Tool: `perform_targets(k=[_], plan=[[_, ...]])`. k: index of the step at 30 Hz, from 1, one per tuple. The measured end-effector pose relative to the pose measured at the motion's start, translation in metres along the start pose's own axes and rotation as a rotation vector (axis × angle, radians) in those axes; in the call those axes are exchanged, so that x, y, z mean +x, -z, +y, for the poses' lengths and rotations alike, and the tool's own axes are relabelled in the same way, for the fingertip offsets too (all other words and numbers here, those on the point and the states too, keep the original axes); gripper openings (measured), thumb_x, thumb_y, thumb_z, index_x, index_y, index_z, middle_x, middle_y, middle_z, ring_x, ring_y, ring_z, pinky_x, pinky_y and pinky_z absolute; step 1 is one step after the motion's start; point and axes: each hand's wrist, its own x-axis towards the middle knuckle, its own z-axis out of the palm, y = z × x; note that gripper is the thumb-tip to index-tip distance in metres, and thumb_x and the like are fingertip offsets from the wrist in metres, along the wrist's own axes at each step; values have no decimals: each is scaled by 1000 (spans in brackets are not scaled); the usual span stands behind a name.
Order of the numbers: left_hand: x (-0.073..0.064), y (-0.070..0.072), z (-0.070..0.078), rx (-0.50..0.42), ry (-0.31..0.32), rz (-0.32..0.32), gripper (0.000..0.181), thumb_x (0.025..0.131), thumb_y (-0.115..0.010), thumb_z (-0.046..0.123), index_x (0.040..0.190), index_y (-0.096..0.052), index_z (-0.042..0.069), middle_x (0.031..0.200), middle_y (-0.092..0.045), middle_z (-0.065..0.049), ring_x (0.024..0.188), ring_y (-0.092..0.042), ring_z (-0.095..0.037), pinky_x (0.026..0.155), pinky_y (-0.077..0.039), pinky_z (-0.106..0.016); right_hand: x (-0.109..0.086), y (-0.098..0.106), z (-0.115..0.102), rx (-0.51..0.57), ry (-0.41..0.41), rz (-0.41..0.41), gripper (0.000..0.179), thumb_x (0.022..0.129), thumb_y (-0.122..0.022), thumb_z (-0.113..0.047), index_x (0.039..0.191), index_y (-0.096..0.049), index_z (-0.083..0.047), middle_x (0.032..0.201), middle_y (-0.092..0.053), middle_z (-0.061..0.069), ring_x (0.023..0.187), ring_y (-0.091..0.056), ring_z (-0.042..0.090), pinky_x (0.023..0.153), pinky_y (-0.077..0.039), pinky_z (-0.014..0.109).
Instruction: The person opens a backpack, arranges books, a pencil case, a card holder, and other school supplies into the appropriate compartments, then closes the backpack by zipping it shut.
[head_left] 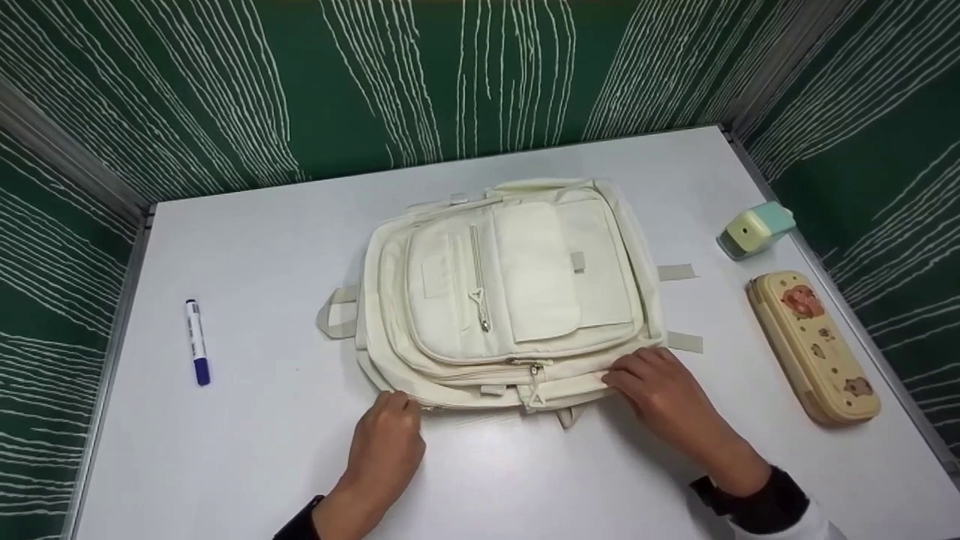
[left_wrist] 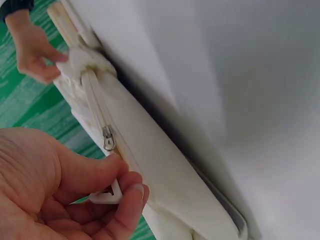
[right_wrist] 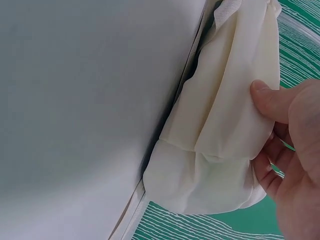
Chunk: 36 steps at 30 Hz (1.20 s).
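Left hand (head_left: 387,441) pinching zipper pull (left_wrist: 105,199), right hand (head_left: 664,391) gripping cream backpack (head_left: 536,270), marker (head_left: 196,339) print unreadably small

Sharpener (head_left: 754,231) near pencil case (head_left: 816,349), marker (head_left: 196,339) well apart

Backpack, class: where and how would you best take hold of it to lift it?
Probably by the handle, coming from the left: its loop juts out past the left end of the backpack, which lies flat, and shows a gap that fingers could hook through.
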Motion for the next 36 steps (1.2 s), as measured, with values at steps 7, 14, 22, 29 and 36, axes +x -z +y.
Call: perform_targets(k=[7,14,22,29,36], plan=[[2,14,-31,19,124,-14,20,66,-72,-25,81,-75,-13,71,-65,-15,68,-65,-25,57,-57,-32,-1,4,5,-13,-4,-11,28,73,-83,9,93,-75,-9,92,-70,2,86,-64,25,73,-47,41],[11,11,-56,-3,177,21,22,69,-70,-26,87,-75,-14,73,-68,-19,68,-67,-31,58,-58,-40,-2,7,8,-19,-6,-18,21,77,-79,6,92,-75,-9,92,-71,1,87,-65,25,74,-50,41],[25,14,-74,-74,240,-6,23,70,-63,-27,84,-75,-12,68,-63,-16,66,-65,-32,55,-54,-45,-1,9,12,-28,-13,-23,27,72,-84,9,90,-76,-10,91,-71,2,88,-66,26,75,-52,41],[14,26,-52,-162,274,-176,25,69,-65,-29,80,-76,-10,67,-64,-12,67,-68,-25,54,-55,-35,3,10,26,-85,-49,-8,23,75,-83,6,92,-77,-8,91,-72,6,86,-67,30,69,-52,46],[3,24,-23,-238,165,-254,22,72,-64,-28,81,-75,-12,71,-65,-10,70,-65,-17,57,-55,-28,5,16,48,-126,-143,-40,33,72,-82,16,98,-77,-4,95,-73,13,89,-68,35,71,-53,50]])
